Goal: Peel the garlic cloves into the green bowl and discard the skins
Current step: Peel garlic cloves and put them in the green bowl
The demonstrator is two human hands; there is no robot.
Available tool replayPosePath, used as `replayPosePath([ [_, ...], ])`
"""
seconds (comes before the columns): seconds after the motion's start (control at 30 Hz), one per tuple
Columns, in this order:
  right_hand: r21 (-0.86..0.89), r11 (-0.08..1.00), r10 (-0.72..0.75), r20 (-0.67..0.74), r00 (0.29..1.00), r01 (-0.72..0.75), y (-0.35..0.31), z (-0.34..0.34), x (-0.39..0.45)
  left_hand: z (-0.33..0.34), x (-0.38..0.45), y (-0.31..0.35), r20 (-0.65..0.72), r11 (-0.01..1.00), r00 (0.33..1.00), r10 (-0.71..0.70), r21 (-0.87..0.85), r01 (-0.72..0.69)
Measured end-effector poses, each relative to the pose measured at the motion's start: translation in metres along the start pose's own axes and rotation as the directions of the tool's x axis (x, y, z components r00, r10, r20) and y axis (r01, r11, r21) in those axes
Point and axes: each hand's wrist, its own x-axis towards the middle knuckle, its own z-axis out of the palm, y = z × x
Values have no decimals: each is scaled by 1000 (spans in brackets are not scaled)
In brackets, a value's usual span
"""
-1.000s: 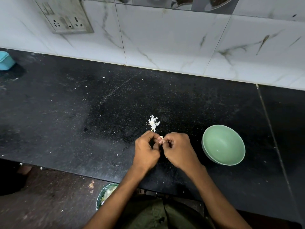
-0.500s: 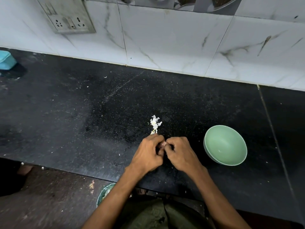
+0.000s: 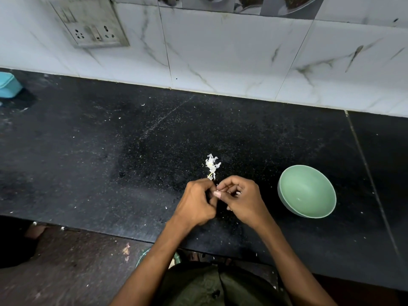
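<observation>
Half a second on, easing slightly apart again after pressing tight together. Nearest, leaning over in an olive-green garment [image 3: 212, 286], with a round green-rimmed vessel [image 3: 140, 257] peeking out below the counter edge, mostly hidden by the left forearm; possibly meant for skins, though not telling for sure.

Curling the bare left hand [image 3: 196, 202] closed, fingertips meeting those of the bare right hand [image 3: 242, 199], both pinching at one small thing between them. Judging that to be the garlic clove, but not seeing it: hidden almost wholly by the fingers. Keeping a tiny white scrap [image 3: 238, 192] tucked under the right fingers, likely loosened skin. Reading this as peeling under way, not finished.

Just beyond the knuckles, leaving the small heap of white papery garlic skins [image 3: 212, 165] where it lay a second ago, touching nothing, not yet discarded.

To the right, near but apart from the right hand, keeping the round pale green bowl [image 3: 306, 191] upright and, as before, showing no clove inside. Meaning: no progress banked yet, only skin coming away.

Farther out, spreading across the black speckled stone counter [image 3: 110, 151], reaching a turquoise plastic box [image 3: 8, 85] at the far left, then white marbled wall tiles [image 3: 220, 51] and a grey socket plate [image 3: 88, 25].
</observation>
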Motion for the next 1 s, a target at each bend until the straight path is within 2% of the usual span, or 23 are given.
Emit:
replayPosePath([
  [0.2,194,977,83,51,995,-92,-5,8,0,-15,2,-7,92,997,995,-48,-60,53],
  [0.27,251,962,102,49,994,-111,-5,11,0,-16,1,-8,105,977,988,-111,-171,127],
  [0.37,392,913,123,-6,992,-111,-9,20,-4,-19,-2,-6,129,819,960,-250,-500,281],
  [0.47,520,848,153,-51,987,-105,-13,32,-8,-17,-4,-4,136,688,948,-289,-659,304],
  [0.67,578,813,216,-180,960,-75,-15,39,-13,4,-12,11,56,610,935,-351,-743,274],
  [0.73,606,788,243,-152,958,-104,-15,34,-12,11,-10,16,31,584,923,-382,-767,268],
  [0.87,646,740,248,-8,969,-185,-16,19,-6,15,-2,22,33,559,907,-420,-778,287],
  [1.0,528,839,169,-25,985,-130,-16,9,2,15,8,30,69,563,892,-446,-753,339],
])
